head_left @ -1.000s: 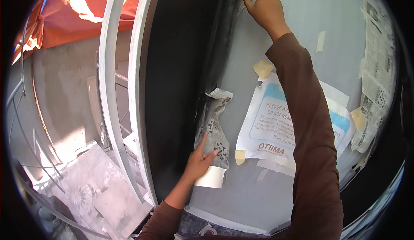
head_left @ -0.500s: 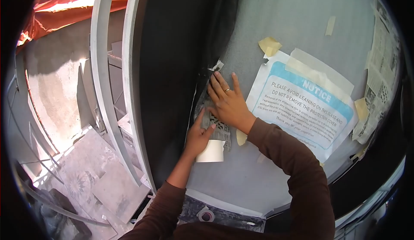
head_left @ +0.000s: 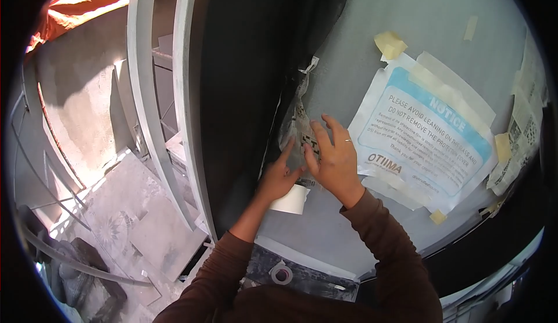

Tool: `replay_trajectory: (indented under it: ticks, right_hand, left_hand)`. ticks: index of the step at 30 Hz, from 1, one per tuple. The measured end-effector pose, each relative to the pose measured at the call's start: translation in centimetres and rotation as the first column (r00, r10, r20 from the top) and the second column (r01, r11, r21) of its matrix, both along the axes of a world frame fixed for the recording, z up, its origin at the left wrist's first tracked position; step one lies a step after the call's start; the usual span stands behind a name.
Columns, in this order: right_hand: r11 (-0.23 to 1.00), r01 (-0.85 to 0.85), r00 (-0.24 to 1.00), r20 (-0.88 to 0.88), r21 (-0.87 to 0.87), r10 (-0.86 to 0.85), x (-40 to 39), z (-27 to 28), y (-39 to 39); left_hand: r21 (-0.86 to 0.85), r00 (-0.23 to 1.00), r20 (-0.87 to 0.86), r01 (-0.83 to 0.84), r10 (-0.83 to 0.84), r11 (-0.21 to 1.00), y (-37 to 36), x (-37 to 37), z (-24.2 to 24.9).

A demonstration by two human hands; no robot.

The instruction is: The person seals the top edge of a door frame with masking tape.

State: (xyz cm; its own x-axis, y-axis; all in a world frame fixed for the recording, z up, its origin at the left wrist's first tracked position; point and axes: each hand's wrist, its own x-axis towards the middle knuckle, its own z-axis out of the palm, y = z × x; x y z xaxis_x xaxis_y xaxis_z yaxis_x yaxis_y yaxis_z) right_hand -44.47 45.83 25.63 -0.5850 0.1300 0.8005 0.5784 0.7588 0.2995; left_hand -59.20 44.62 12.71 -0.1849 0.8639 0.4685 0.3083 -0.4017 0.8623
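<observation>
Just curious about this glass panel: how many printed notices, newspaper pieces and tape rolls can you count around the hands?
Blue notice: 1
Newspaper pieces: 2
Tape rolls: 2
Total: 5

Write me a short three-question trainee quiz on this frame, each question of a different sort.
1. True or false: the right hand lies flat on the newspaper strip.
2. Which hand holds the roll of masking tape? A) left B) right C) neither
3. Fill in: the blue sign taped to the glass panel is headed "____".

Key:
1. True.
2. A, the left hand.
3. NOTICE.
</observation>
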Motion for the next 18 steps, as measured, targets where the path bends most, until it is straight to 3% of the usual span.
replay_trajectory:
  ticks: [1, 2, 4, 8, 10, 14, 17, 18]
  right_hand:
    - [0.984, -0.023, 0.992, -0.126, -0.176, 0.0, 0.3, -0.1, -0.1]
    - [0.983, -0.016, 0.993, -0.119, -0.182, -0.006, 0.3, -0.4, 0.2]
    - [0.912, 0.202, 0.96, -0.112, -0.357, -0.257, 0.3, -1.2, 1.6]
    - [0.907, 0.207, 0.961, -0.097, -0.367, -0.259, 1.1, -1.8, 2.9]
    - [0.986, 0.097, 0.963, -0.237, -0.133, -0.127, 2.3, -2.1, 2.6]
    - [0.968, 0.174, 0.951, -0.222, -0.183, -0.214, 3.4, -1.8, 0.1]
    - [0.937, 0.237, 0.943, -0.17, -0.258, -0.286, 3.8, -1.9, -0.7]
    - [0.956, 0.23, 0.945, -0.194, -0.179, -0.264, 3.8, -2.1, -0.9]
  left_hand:
    - [0.031, 1.0, -0.015, 0.019, -0.018, 0.999, 0.7, 0.3, -0.3]
    - [0.025, 1.0, -0.008, 0.024, -0.024, 0.999, 0.6, 0.7, -0.1]
    - [-0.029, 0.995, 0.038, 0.098, -0.097, 0.995, 0.0, 1.5, 0.0]
    - [-0.053, 0.963, -0.022, 0.266, -0.267, 0.963, -1.3, 2.4, -1.1]
    - [0.145, 0.99, -0.022, 0.143, -0.142, 0.979, -4.1, 2.6, 0.3]
    - [0.108, 0.998, 0.066, 0.017, -0.024, 0.994, -3.8, 2.1, 3.2]
    - [0.109, 0.999, -0.04, -0.028, 0.033, 0.994, -1.6, 1.9, 4.1]
    - [0.095, 0.997, -0.053, -0.055, 0.06, 0.994, -1.0, 1.9, 4.3]
